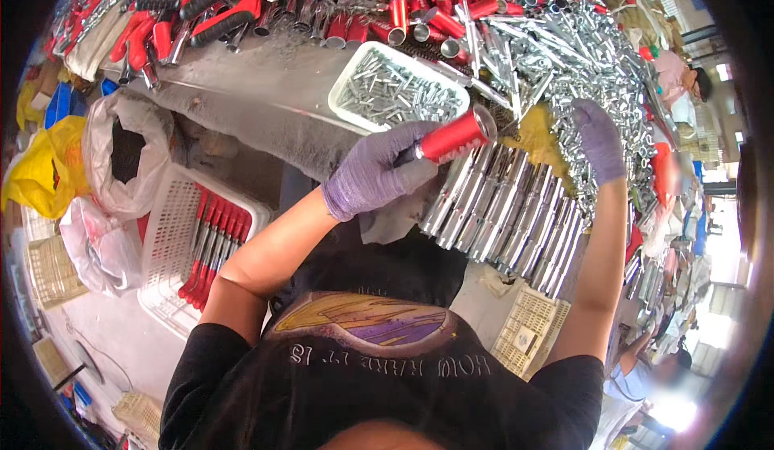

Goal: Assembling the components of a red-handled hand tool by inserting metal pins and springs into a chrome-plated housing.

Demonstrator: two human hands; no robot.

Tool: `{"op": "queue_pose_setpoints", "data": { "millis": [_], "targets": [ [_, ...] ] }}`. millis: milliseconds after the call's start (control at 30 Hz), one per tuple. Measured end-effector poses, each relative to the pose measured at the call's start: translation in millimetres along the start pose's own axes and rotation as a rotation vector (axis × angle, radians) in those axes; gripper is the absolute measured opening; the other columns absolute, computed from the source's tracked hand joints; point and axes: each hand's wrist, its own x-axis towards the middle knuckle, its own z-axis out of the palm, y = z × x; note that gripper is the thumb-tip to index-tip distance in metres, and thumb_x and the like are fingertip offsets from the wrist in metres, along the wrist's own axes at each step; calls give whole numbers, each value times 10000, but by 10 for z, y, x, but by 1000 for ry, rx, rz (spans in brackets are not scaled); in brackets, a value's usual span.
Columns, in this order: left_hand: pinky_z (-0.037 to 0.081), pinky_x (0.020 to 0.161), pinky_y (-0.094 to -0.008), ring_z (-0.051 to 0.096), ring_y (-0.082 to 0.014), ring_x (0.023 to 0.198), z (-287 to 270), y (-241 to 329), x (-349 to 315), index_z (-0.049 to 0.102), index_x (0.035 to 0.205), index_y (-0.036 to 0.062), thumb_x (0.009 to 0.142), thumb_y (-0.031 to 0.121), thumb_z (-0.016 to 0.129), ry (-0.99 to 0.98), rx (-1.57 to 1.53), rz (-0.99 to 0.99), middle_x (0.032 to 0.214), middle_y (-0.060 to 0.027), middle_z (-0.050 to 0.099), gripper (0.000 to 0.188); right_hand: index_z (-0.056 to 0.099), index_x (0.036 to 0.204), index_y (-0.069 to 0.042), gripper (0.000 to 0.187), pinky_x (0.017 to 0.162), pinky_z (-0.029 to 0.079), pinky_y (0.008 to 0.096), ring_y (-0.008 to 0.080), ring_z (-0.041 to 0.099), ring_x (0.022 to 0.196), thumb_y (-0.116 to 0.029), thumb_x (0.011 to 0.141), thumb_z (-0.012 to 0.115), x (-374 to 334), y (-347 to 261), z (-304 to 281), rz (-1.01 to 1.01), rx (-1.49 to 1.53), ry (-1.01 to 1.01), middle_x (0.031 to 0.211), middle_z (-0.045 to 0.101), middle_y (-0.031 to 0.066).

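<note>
Left hand (pixel 375 172) closed around red tube (pixel 451 138), near white tray (pixel 343 110) — keep the tube's rim unobstructed; right hand (pixel 598 140), fingers slightly bent, at metal parts heap (pixel 556 51) — grip indeterminable

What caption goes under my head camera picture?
Purple-gloved left hand holds a shiny red cylinder; the purple-gloved right hand is at piled silver metal parts.

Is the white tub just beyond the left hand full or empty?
Not empty: small metal pins are spread across the inside of the white tub. How deep they lie, I cannot tell.
</note>
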Motion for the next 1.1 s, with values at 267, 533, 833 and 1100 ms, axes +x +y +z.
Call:
{"op": "queue_pose_setpoints", "data": {
  "millis": [267,533,833,1100],
  "targets": [
    [524,687,-306,666,-174,740,-57,48,78,537,1231,21,821,237,689,-175,346,50,884,-107,669,488,642,949,-41,157,768,482,317,221,611,819,-144,854,573,-644,-1639,410,-522,645,-139,913,641,85],
    [495,743,-278,608,-113,792,-73,-82,-15,523,1269,90,830,222,681,-119,2,-87,956,-63,653,485,612,985,-6,165,699,482,317,235,609,749,-89,849,568,-684,-2004,615,-560,632,-241,869,628,127],
    [482,854,-314,636,-212,986,-97,21,119,516,1264,69,831,262,666,-119,140,151,1080,-133,640,497,568,1094,42,343,489,390,225,81,473,505,-246,908,540,-396,-1909,190,-549,1001,357,645,529,21],
    [516,703,-339,645,-266,762,-102,47,80,541,1195,118,805,331,659,-127,285,181,913,-124,627,460,582,1053,22,234,456,433,259,110,482,447,-142,892,541,-560,-2263,608,-121,1163,-83,636,546,61]
  ]
}}
